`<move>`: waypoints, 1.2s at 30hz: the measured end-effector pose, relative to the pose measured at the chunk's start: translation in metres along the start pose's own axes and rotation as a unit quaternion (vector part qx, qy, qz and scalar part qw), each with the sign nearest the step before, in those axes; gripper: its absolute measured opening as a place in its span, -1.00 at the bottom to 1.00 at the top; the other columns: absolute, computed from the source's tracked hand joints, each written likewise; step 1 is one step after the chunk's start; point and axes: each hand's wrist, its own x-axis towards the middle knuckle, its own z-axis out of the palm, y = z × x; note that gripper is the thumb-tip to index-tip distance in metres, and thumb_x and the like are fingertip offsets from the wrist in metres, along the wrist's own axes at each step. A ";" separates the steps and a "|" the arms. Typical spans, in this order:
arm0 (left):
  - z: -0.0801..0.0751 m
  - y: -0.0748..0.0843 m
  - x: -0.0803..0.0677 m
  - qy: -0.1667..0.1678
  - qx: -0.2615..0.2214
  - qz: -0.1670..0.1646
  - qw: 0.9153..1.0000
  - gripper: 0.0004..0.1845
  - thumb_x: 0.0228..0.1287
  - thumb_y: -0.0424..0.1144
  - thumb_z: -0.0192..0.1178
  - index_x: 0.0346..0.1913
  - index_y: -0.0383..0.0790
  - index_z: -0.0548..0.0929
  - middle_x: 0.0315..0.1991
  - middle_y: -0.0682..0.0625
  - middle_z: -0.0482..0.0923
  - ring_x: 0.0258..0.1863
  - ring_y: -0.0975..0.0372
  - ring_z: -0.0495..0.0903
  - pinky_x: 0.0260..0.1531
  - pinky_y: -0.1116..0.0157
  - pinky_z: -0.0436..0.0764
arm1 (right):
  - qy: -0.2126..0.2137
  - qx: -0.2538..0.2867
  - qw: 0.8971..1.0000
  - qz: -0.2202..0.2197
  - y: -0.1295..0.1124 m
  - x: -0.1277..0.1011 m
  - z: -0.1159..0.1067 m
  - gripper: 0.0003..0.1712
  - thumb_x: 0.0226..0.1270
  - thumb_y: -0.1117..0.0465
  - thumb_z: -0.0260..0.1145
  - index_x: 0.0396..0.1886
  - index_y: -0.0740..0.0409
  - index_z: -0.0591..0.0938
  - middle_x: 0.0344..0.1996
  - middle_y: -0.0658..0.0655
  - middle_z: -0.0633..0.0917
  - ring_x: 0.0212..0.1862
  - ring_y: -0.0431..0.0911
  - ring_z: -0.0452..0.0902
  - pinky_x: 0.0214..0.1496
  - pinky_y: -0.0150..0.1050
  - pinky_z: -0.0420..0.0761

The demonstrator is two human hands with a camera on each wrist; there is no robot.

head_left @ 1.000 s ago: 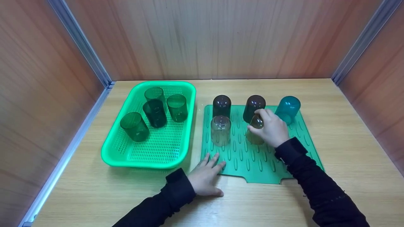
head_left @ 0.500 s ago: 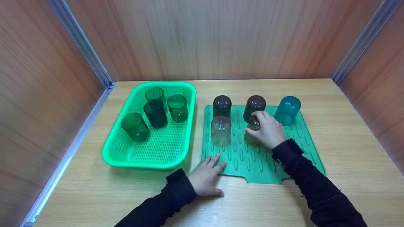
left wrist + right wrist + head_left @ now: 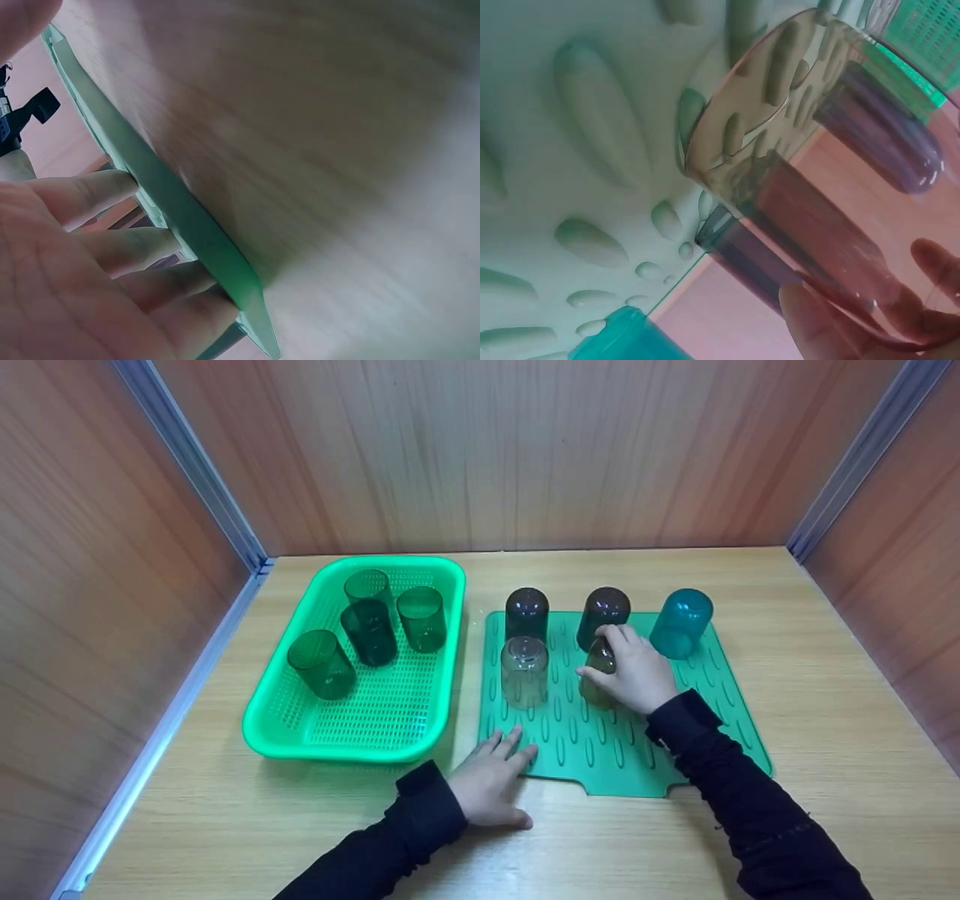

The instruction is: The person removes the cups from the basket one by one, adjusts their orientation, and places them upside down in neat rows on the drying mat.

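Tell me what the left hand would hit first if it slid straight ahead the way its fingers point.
Probably the clear cup, standing upside down on the green mat. The left hand lies flat with its fingertips on the mat's near left corner, pointing away and slightly right. Only bare ribbed mat shows between them, though depth is hard to judge.

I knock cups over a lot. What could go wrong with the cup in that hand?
The right hand holds the brownish cup upside down and tilted, rim partly off the green mat; it could slip or tip. The dark purple cup stands right behind, so a bump might topple it. The mat's bumps may make it wobble.
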 end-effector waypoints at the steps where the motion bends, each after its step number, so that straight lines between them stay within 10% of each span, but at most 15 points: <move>1: 0.000 0.000 0.000 0.000 0.000 0.000 1.000 0.08 -0.01 0.22 0.42 0.54 -0.05 0.14 0.58 -0.18 -0.13 0.54 -0.18 -0.05 0.47 -0.07 0.11 | -0.003 0.002 1.000 0.001 0.000 0.000 0.000 -0.26 0.12 -0.17 0.47 0.18 0.15 0.49 0.08 0.27 0.58 -0.01 0.18 0.58 -0.12 0.08 0.63; 24: -0.004 0.002 0.002 0.010 -0.022 -0.004 1.000 -0.13 0.26 0.25 0.18 0.51 -0.08 0.20 0.56 -0.22 -0.05 0.51 -0.21 0.00 0.48 -0.06 0.10 | -0.027 0.077 0.996 0.035 -0.021 0.003 -0.022 -0.21 0.32 -0.18 0.29 0.41 0.12 0.36 0.39 0.35 0.34 0.41 0.26 0.23 0.36 0.25 0.31; 36: -0.040 0.012 -0.018 0.090 -0.072 0.041 0.992 -0.23 0.33 0.16 0.17 0.48 -0.12 0.26 0.53 -0.20 0.10 0.52 -0.16 0.04 0.42 -0.09 0.21 | -0.017 0.151 0.988 -0.004 -0.049 0.003 -0.025 -0.28 0.39 -0.12 0.25 0.41 0.15 0.37 0.36 0.27 0.40 0.41 0.19 0.25 0.39 0.22 0.28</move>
